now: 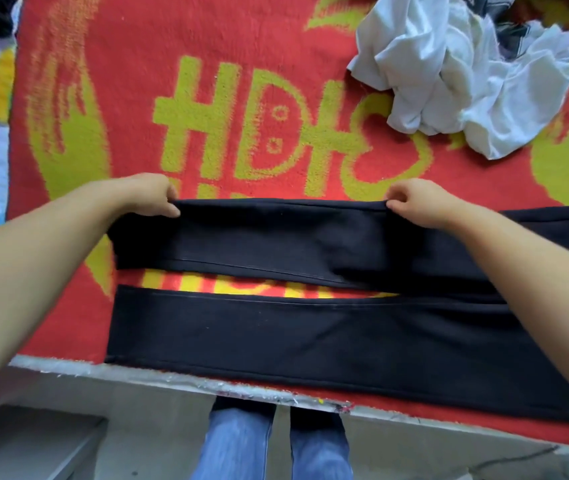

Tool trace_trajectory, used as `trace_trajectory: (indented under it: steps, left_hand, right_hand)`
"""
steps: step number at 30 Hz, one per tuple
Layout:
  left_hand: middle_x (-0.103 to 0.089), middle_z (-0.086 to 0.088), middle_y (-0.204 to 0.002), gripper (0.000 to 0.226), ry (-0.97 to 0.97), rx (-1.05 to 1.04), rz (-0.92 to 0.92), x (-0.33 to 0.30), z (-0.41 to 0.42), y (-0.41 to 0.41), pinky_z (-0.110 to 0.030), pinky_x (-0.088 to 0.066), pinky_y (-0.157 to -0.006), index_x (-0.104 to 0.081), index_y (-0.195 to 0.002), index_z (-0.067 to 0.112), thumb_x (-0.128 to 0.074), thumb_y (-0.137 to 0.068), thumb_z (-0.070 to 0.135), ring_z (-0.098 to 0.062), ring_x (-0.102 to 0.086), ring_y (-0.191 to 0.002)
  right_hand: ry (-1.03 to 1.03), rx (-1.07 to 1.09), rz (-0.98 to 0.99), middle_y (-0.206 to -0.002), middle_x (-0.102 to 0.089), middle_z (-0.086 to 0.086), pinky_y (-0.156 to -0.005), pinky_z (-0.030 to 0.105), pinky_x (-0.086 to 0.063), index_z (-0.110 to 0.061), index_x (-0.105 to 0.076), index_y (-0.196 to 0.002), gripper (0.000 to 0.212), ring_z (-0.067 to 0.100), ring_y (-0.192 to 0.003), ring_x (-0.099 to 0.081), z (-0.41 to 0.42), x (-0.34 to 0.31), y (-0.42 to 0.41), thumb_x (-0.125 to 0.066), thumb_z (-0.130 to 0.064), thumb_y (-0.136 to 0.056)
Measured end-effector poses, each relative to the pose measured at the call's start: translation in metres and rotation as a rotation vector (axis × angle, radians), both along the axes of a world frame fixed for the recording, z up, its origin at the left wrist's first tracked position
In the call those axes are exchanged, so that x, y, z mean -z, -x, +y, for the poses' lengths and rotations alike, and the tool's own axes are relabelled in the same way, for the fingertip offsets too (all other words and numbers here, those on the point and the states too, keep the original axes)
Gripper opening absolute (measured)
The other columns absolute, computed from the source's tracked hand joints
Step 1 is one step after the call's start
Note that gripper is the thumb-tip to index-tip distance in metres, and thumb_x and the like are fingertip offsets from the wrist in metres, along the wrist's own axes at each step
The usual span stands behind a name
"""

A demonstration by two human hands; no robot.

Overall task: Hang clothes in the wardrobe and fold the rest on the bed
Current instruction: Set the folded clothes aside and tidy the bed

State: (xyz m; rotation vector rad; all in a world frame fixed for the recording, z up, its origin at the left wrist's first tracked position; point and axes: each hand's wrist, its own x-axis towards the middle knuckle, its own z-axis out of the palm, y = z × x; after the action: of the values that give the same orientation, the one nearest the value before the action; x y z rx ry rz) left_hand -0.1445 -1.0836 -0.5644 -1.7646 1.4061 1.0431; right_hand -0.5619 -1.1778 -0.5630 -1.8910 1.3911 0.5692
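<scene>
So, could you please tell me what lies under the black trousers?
The red and yellow blanket lies under the black trousers; it shows through the gap between the legs. Whatever else lies beneath is covered.

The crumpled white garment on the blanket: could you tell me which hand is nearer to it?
Right. The right hand pinches the black trousers just below the white garment; the left hand is far across.

Red blanket (241, 36) reads "HDH" in yellow-green.
</scene>
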Motion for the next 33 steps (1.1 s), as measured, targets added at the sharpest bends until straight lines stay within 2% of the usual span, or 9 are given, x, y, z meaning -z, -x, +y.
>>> trace_trajectory:
  steps: [3, 10, 13, 15, 17, 20, 26, 30, 33]
  left_hand:
    - [-0.062, -0.013, -0.117, 0.023, 0.215, 0.002, -0.174, 0.024, 0.002, 0.005, -0.034, -0.042, -0.076, -0.064, -0.103, 0.015, -0.059, -0.091, 0.034, -0.033, -0.057, -0.111]
    - [-0.060, -0.014, -0.121, 0.037, 0.137, -0.006, -0.292, 0.031, 0.012, -0.012, -0.041, -0.042, -0.091, -0.061, -0.116, 0.013, -0.064, -0.088, 0.037, -0.033, -0.054, -0.116]
    - [-0.053, -0.026, -0.113, 0.040, 0.538, 0.096, -0.334, 0.020, 0.038, -0.020, -0.048, -0.038, -0.091, -0.056, -0.113, 0.003, -0.070, -0.082, 0.024, -0.041, -0.050, -0.108]
    - [-0.055, -0.027, -0.097, 0.031, 0.790, 0.260, -0.114, 0.012, 0.062, -0.004, -0.050, -0.045, -0.078, -0.059, -0.101, -0.001, -0.072, -0.077, 0.014, -0.042, -0.054, -0.090]
    - [-0.059, -0.017, -0.092, 0.022, 0.684, 0.414, 0.122, 0.011, 0.096, 0.024, -0.045, -0.049, -0.071, -0.060, -0.098, 0.007, -0.066, -0.083, 0.021, -0.037, -0.058, -0.087]
    - [-0.057, -0.004, -0.107, 0.033, 0.355, 0.421, 0.115, 0.022, 0.148, 0.049, -0.038, -0.046, -0.082, -0.051, -0.115, 0.018, -0.052, -0.092, 0.041, -0.026, -0.055, -0.104]
    - [-0.067, 0.003, -0.111, 0.026, 0.250, 0.332, 0.036, 0.035, 0.162, 0.009, -0.032, -0.042, -0.079, -0.057, -0.105, 0.023, -0.046, -0.096, 0.044, -0.023, -0.061, -0.105]
    - [-0.061, 0.003, -0.110, 0.027, 0.237, 0.407, -0.123, 0.029, 0.148, 0.010, -0.034, -0.045, -0.082, -0.055, -0.108, 0.024, -0.047, -0.095, 0.045, -0.020, -0.056, -0.109]
    - [-0.056, -0.003, -0.106, 0.031, 0.369, 0.279, -0.030, 0.024, 0.134, 0.016, -0.039, -0.046, -0.081, -0.056, -0.109, 0.018, -0.056, -0.091, 0.043, -0.026, -0.054, -0.105]
  right_hand:
    - [0.204, 0.042, 0.066, -0.116, -0.064, 0.009, -0.091, 0.039, -0.037, -0.014, -0.061, -0.111, 0.020, 0.032, -0.110, -0.055, 0.012, 0.027, -0.004, -0.048, -0.017, -0.096]
    - [0.268, -0.111, 0.132, -0.124, -0.051, 0.010, -0.099, 0.047, -0.032, -0.020, -0.049, -0.128, 0.042, 0.032, -0.118, -0.046, 0.030, 0.029, 0.020, -0.060, -0.037, -0.091]
    - [0.499, -0.098, 0.051, -0.123, -0.054, 0.017, -0.096, 0.051, -0.038, -0.010, -0.054, -0.126, 0.044, 0.038, -0.114, -0.049, 0.051, 0.013, 0.035, -0.066, -0.021, -0.085]
    - [0.544, -0.197, -0.061, -0.105, -0.059, 0.016, -0.078, 0.048, -0.048, -0.007, -0.062, -0.109, 0.026, 0.039, -0.097, -0.057, 0.079, 0.006, 0.034, -0.064, -0.013, -0.083]
    - [0.312, -0.336, -0.059, -0.103, -0.057, 0.009, -0.069, 0.042, -0.050, -0.014, -0.060, -0.107, 0.019, 0.034, -0.092, -0.060, 0.117, 0.002, 0.028, -0.056, -0.020, -0.090]
    - [0.025, -0.371, 0.120, -0.117, -0.048, 0.002, -0.070, 0.039, -0.048, -0.020, -0.047, -0.123, 0.031, 0.030, -0.093, -0.062, 0.163, 0.012, 0.020, -0.047, -0.034, -0.095]
    - [0.133, -0.299, 0.126, -0.111, -0.045, 0.006, -0.057, 0.035, -0.033, -0.014, -0.050, -0.113, 0.022, 0.033, -0.082, -0.058, 0.174, 0.025, 0.019, -0.045, -0.028, -0.098]
    - [0.093, -0.187, 0.044, -0.118, -0.048, 0.003, -0.071, 0.038, -0.046, -0.020, -0.052, -0.121, 0.024, 0.032, -0.090, -0.059, 0.169, 0.013, 0.018, -0.040, -0.023, -0.099]
    - [0.308, -0.129, -0.051, -0.115, -0.053, 0.002, -0.073, 0.040, -0.047, -0.023, -0.056, -0.117, 0.024, 0.031, -0.095, -0.059, 0.136, 0.000, 0.016, -0.044, -0.021, -0.097]
